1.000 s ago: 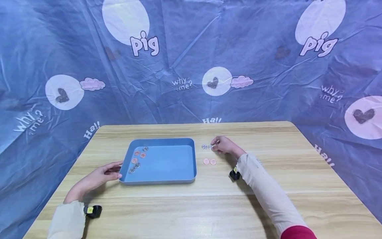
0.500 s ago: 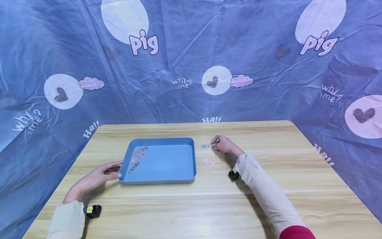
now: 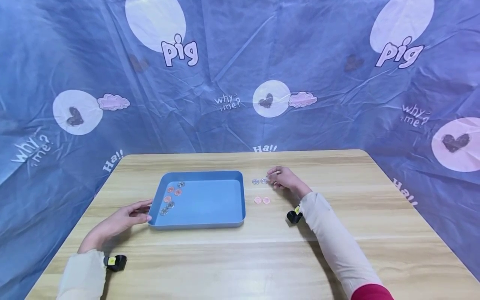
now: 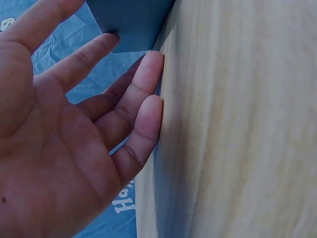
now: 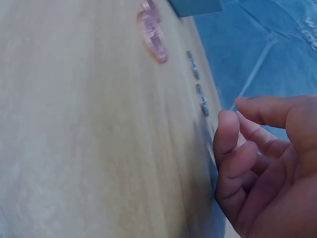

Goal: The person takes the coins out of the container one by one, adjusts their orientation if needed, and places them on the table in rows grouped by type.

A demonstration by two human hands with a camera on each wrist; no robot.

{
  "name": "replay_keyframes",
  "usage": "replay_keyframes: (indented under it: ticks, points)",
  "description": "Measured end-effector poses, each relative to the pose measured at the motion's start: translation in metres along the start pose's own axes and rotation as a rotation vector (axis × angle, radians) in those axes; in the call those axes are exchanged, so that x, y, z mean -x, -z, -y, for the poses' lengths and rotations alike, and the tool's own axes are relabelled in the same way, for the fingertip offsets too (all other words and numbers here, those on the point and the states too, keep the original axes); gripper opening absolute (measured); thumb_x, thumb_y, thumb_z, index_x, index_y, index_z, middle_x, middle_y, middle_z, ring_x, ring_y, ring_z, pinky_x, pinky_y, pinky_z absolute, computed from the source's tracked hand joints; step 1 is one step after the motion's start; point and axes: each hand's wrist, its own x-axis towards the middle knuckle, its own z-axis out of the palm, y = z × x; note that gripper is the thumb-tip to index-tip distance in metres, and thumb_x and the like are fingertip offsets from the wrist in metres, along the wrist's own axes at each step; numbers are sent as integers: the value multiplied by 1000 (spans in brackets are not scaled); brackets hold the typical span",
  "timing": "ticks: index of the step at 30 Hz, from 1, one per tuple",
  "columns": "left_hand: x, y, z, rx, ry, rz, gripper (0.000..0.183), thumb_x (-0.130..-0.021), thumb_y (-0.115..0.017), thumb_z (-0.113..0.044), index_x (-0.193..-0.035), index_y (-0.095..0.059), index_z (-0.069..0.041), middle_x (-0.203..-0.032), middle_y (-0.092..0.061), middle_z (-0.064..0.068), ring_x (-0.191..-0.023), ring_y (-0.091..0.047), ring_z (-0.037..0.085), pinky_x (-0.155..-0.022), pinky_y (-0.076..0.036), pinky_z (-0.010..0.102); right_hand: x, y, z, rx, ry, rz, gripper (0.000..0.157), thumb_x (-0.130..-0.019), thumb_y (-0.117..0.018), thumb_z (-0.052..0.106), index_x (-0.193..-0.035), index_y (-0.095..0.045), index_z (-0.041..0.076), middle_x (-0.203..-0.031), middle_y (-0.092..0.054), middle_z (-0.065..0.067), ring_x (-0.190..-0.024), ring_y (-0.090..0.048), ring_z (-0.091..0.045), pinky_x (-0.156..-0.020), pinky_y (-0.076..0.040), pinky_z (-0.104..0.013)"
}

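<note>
A shallow blue tray lies on the table. My left hand is at its left side; in the left wrist view the fingers are loosely extended, with one fingertip against the tray's wall. To the tray's right lie two silver coins in a row, and nearer me two copper coins side by side. My right hand hovers just right of the silver pair, fingers loosely bent and holding nothing. In the right wrist view a gap separates the fingertips from the nearer silver coin.
Along the tray's left part lie several copper and silver coins. A wooden table carries everything. Behind it and at the sides hangs a blue printed cloth. Both wrists wear small black cameras.
My right hand has let go of the right silver coin and drawn slightly right and away, leaving it beside the other. The left hand keeps its place at the tray.
</note>
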Motion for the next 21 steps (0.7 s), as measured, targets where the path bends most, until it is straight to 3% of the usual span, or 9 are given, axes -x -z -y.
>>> replay_keyframes:
  ticks: [9, 13, 18, 21]
  points:
    - [-1, 0, -1, -17, -2, 1, 70, -96, -60, -31, -149, -29, 3, -146, -39, 30, -124, -51, 41, -92, -44, 20, 7, 8, 7, -96, 2, -38, 44, -95, -57, 12, -134, -46, -5, -78, -60, 3, -57, -51, -4, -48, -38, -17]
    - [0, 0, 0, -11, 7, 5, 70, -96, -59, -30, -150, -29, 2, -147, -37, 30, -125, -50, 42, -89, -43, 16, 7, 5, 17, -138, 25, -3, 49, -92, -59, 12, -135, -44, -5, -82, -62, -2, -60, -56, -7, -50, -38, -19]
    - [0, 0, 0, -3, 10, 17, 70, -96, -59, -30, -150, -27, 3, -147, -37, 31, -125, -50, 43, -87, -43, 14, 8, -4, 34, -156, 46, 43, 49, -93, -58, 13, -135, -44, -5, -99, -63, -9, -66, -59, -11, -55, -40, -21]
    - [-1, 0, -1, 4, 11, 19, 70, -96, -59, -30, -150, -27, 3, -147, -37, 31, -124, -51, 42, -86, -43, 13, 9, -11, 45, -178, 57, 76, 45, -94, -57, 13, -134, -45, -3, -103, -62, -6, -69, -60, -12, -57, -40, -20]
